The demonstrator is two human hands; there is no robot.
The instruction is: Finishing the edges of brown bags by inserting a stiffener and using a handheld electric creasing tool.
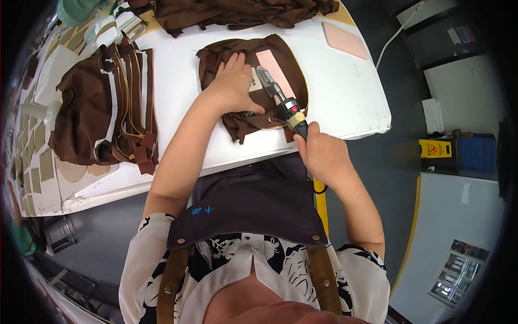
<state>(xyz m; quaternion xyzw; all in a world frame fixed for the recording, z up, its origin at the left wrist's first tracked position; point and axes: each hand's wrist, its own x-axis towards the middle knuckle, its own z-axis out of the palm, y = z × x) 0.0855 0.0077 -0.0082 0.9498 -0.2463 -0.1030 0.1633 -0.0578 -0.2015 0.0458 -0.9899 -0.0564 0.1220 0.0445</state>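
A brown fabric bag piece (295, 65) with a zipper along its edge lies on the white table. My left hand (231, 89) rests flat on it, fingers stretched out and thumb apart. Beside those fingers is a pale label (255, 81). A pink strip (272, 67) lies slantwise on the fabric. In my right hand (326, 154) is a black-handled tool (288, 105) with a rounded metal head and a red button. Its head is over the fabric between label and strip; I cannot tell whether it touches.
A stack of brown zippered pieces (86, 108) lies at the left. More brown fabric (237, 13) is piled at the far side. A pink pad (345, 40) sits at the table's far right. Beyond the right edge stand a yellow floor sign (435, 148) and a blue bin (477, 154).
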